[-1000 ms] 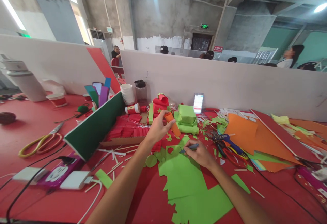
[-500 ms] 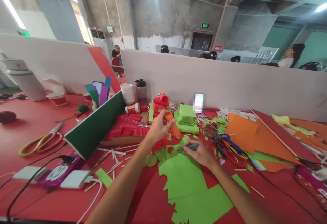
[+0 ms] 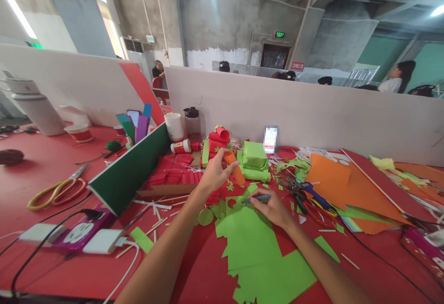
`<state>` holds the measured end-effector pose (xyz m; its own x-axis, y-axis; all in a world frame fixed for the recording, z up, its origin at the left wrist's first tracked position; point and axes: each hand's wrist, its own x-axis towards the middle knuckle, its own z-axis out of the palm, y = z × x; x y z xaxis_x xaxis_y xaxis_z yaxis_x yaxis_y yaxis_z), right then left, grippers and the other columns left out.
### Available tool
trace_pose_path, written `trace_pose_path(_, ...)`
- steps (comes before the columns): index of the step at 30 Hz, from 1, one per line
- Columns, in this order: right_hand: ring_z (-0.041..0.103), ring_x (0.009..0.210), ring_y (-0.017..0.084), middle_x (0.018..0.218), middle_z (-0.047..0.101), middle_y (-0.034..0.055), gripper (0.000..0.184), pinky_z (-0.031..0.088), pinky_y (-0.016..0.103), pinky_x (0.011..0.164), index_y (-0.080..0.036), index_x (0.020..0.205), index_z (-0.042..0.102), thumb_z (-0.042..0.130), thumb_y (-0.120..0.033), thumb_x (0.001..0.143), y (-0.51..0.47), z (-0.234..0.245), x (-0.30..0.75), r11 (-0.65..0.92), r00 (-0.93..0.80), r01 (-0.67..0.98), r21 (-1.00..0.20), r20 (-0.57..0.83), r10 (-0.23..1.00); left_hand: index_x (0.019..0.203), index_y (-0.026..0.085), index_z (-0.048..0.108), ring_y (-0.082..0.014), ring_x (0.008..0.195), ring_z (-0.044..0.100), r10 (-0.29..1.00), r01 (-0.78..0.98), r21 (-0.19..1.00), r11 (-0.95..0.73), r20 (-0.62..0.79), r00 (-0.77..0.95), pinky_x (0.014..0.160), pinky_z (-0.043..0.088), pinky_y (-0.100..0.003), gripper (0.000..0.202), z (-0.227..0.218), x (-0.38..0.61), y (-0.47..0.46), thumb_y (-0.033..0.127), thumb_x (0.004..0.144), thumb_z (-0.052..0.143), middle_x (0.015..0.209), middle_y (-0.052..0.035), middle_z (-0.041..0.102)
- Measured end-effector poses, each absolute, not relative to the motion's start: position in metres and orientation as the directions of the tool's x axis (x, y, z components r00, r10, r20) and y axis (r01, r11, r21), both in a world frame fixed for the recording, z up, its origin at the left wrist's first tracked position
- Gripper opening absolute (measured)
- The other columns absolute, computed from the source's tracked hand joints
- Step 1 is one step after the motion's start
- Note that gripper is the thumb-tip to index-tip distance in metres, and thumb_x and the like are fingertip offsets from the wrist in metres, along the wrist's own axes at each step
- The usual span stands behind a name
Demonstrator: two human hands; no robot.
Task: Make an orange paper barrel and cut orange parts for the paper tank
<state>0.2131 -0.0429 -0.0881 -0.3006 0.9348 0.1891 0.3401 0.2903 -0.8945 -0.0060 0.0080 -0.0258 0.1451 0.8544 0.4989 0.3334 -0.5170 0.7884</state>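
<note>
My left hand reaches forward and grips an orange paper roll between thumb and fingers, beside a pile of red paper rolls and a green paper box. My right hand is closed on a blue pen, its tip resting on a cut sheet of green paper with a round hole in it. Both forearms stretch out from the bottom of the view over the red table.
A green board stands at the left, with yellow-handled scissors and a power strip with chargers beyond it. Orange sheets, cups, a jar and a phone sit near the white partition. People sit behind the partition.
Almost nothing has changed; the view has shifted slightly and both hands keep their grips in the same places.
</note>
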Motion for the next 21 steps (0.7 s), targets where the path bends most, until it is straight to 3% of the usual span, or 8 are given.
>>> trace_pose_path(21,0.063,0.058,0.017,0.069,0.062,0.0005,0.022,0.054,0.027,0.054,-0.022,0.083,0.064,0.061,-0.044,0.086,-0.044,-0.0914,0.2131,0.269,-0.243,0.351,-0.897,0.191,0.951,0.11,0.02,0.049,-0.0161,0.065,0.062,0.858,0.341,0.788,-0.512,0.489,0.159,0.055,0.05,-0.025,0.039,-0.0267,-0.0073,0.0091,0.049,0.087,0.056,0.089,-0.0034,0.063)
